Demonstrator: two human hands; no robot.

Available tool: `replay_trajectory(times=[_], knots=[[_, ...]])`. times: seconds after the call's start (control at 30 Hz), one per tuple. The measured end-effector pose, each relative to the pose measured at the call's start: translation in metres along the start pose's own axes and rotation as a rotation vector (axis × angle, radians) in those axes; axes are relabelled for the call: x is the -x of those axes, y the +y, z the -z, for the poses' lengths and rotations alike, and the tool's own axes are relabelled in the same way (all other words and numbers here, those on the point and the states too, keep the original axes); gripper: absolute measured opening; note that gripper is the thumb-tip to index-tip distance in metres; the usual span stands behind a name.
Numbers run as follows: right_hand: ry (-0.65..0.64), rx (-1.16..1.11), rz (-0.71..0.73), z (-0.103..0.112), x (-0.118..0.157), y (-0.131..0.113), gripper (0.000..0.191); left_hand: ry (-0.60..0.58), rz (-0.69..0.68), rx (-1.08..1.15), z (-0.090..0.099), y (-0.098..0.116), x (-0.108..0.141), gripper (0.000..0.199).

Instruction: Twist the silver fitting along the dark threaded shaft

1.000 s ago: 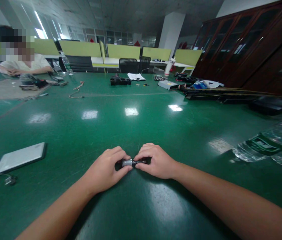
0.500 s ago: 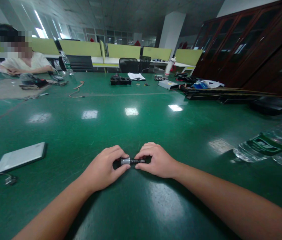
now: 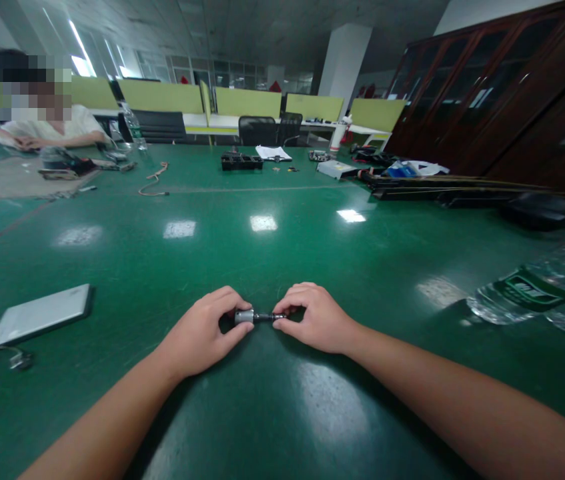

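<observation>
Between both hands, just above or on the green table (image 3: 222,253), lies a small silver metal cylinder (image 3: 245,317) with a thin dark shaft (image 3: 263,317) coming out of its right end. My left hand (image 3: 207,330) is closed, pinching the cylinder between thumb and fingers. My right hand (image 3: 317,319), also closed, grips with thumb and fingertips around the far end of the shaft. A short, shiny, coil-like part (image 3: 279,316) shows at those fingertips; whether it is separate from the shaft I cannot tell.
A pale flat device (image 3: 45,313) with a cable lies left. Clear plastic bottles (image 3: 527,290) lie right. Farther back are a cord (image 3: 155,180), a black tray (image 3: 241,161), papers (image 3: 273,153) and a metal box (image 3: 336,169). A person (image 3: 52,130) sits at the far left.
My left hand has moved slightly left with the cylinder, widening the gap between the hands. More bare shaft shows; the coil-like part now sits farther from the cylinder, at my right fingertips.
</observation>
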State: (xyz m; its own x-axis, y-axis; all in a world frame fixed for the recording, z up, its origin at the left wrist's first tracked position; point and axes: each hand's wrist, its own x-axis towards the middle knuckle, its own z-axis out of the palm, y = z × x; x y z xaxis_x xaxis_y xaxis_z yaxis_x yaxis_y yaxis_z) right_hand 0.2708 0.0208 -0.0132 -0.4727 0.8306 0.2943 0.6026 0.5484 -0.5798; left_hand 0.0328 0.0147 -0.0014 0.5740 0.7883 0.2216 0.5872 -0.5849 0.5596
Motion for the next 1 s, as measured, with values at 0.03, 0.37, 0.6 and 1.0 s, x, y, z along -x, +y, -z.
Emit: replay_trajectory(times=[0.03,0.37,0.6,1.0], knots=[[0.002,0.001,-0.007,0.0002,-0.0001,-0.0001,0.007,0.004,0.000,0.003,0.0003,-0.0007,0.0000,0.012],[0.005,-0.008,-0.029,0.0005,0.0005,0.0011,0.006,0.017,0.005,0.011,0.0006,-0.0006,-0.0019,0.013],[0.044,0.042,-0.158,0.0011,-0.0004,0.0050,0.006,0.052,0.030,-0.007,0.0029,-0.0066,-0.0012,0.011],[0.043,0.023,-0.119,-0.0006,-0.0008,0.0053,0.006,0.055,0.016,0.015,0.0025,-0.0092,-0.0010,0.012]])
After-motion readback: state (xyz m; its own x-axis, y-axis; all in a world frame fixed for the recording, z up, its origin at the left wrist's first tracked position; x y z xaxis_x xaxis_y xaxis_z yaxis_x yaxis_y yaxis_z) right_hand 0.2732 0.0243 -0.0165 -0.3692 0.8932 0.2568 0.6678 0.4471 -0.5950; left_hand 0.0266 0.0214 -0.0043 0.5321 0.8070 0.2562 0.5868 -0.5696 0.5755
